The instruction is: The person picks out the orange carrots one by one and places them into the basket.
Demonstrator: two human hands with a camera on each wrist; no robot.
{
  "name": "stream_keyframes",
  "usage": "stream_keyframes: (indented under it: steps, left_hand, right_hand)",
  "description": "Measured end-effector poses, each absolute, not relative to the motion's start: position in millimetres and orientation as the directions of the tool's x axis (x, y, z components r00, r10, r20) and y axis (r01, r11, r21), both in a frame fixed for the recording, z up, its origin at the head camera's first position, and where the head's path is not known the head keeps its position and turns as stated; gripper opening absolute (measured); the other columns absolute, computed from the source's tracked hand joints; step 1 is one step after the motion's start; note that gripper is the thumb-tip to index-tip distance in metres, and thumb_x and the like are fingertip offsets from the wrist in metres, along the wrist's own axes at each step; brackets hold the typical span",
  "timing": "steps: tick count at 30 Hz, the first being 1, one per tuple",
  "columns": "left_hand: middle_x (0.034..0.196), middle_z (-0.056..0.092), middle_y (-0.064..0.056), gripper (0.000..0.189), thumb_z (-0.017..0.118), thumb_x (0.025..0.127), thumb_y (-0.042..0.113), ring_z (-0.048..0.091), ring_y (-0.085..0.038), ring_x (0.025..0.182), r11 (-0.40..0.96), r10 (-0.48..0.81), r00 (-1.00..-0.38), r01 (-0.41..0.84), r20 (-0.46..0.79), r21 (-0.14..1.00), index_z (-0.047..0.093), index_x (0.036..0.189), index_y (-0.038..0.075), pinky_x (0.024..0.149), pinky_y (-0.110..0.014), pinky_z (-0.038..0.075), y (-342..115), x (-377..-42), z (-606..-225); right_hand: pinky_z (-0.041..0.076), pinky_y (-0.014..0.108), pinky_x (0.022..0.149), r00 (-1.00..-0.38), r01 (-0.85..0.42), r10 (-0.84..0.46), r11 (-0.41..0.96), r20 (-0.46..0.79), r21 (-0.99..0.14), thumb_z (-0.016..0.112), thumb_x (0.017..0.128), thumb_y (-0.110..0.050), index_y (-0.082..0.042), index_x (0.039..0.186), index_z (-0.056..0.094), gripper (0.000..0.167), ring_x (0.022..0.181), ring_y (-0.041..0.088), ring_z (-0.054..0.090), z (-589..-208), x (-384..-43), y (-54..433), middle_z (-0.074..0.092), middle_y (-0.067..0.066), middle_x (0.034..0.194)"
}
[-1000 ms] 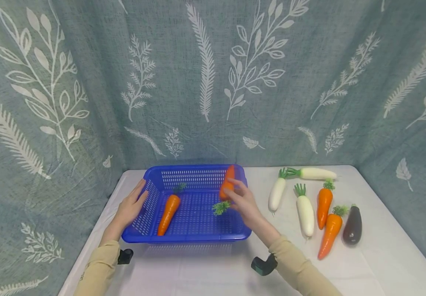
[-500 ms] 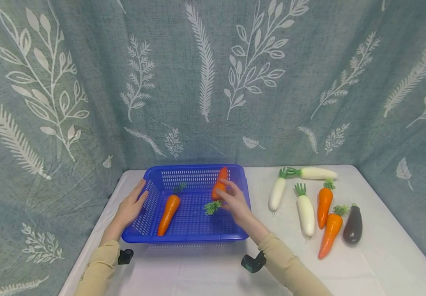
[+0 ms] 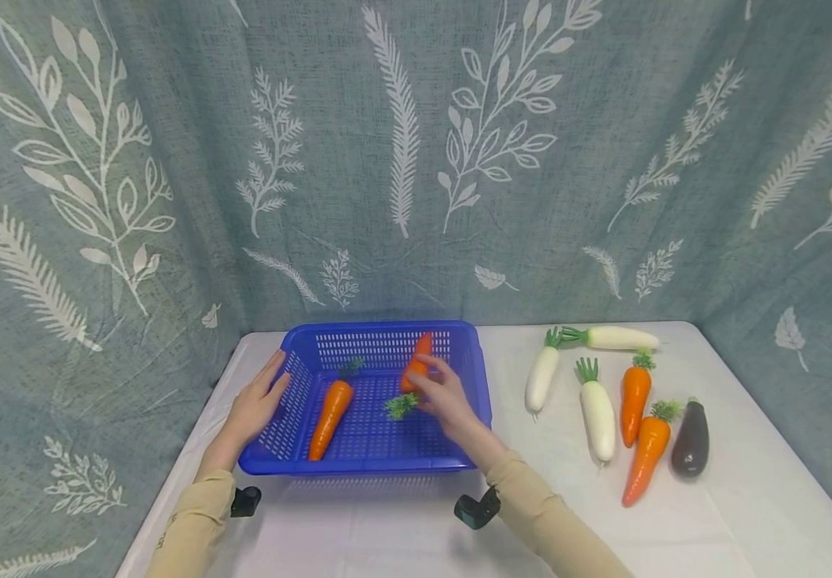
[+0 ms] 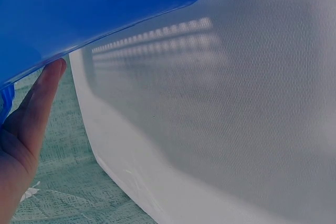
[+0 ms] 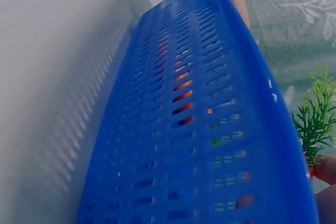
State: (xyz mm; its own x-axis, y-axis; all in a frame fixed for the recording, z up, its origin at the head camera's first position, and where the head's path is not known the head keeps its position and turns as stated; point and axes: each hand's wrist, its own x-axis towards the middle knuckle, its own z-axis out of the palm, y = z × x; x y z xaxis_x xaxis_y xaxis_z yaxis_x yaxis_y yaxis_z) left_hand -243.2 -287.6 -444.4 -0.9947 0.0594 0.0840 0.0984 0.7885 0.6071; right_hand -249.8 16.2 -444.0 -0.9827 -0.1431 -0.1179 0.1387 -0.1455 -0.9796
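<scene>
In the head view a blue basket (image 3: 358,465) with slotted walls stands on the white table. My right hand (image 3: 447,395) is over the basket's right half and pinches an orange carrot (image 3: 417,363), its tip toward the back wall and its green top (image 3: 402,406) toward me. In the right wrist view the basket's wall hides most of that hand; some green top (image 5: 316,114) shows past the rim. Another carrot (image 3: 330,420) lies inside at the left. My left hand (image 3: 253,405) rests on the basket's left side with straight fingers, touching it in the left wrist view too.
Right of the basket lie three white radishes (image 3: 598,421), two more carrots (image 3: 648,461) and a dark eggplant (image 3: 691,439) on the white tablecloth (image 3: 531,498). A patterned green-grey curtain (image 3: 358,201) hangs behind the table and at both sides.
My right hand has moved left inside the basket with the carrot in its grip, away from the right wall. The left hand and the vegetables on the table have stayed where they were.
</scene>
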Motion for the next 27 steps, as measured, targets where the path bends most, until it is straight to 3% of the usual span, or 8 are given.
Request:
stream_keyframes:
  steps: [17,27]
  left_hand:
    - [0.157,0.018,-0.019,0.057,0.034,0.104,0.030,0.019,-0.044,0.142,0.782,0.056,-0.995,0.095,0.083,0.616,0.020,0.150,0.002,0.115,-0.059,0.017,-286,-243,-443]
    - [0.157,0.018,-0.019,0.057,0.033,0.103,0.032,0.019,-0.045,0.142,0.785,0.056,-0.995,0.095,0.082,0.612,0.020,0.150,0.002,0.114,-0.060,0.017,-288,-245,-446]
  right_hand:
    - [0.053,0.029,0.071,-0.972,0.164,-0.179,-0.074,-0.149,-0.984,0.062,0.089,-0.014,-0.003,0.132,0.050,0.046,0.076,0.008,0.058,-453,-254,-10,0.059,0.014,0.106]
    - [0.054,0.029,0.070,-0.955,0.195,-0.230,-0.019,-0.185,-0.981,0.063,0.089,-0.013,-0.002,0.133,0.050,0.047,0.067,0.009,0.053,-456,-250,-30,0.060,0.016,0.108]
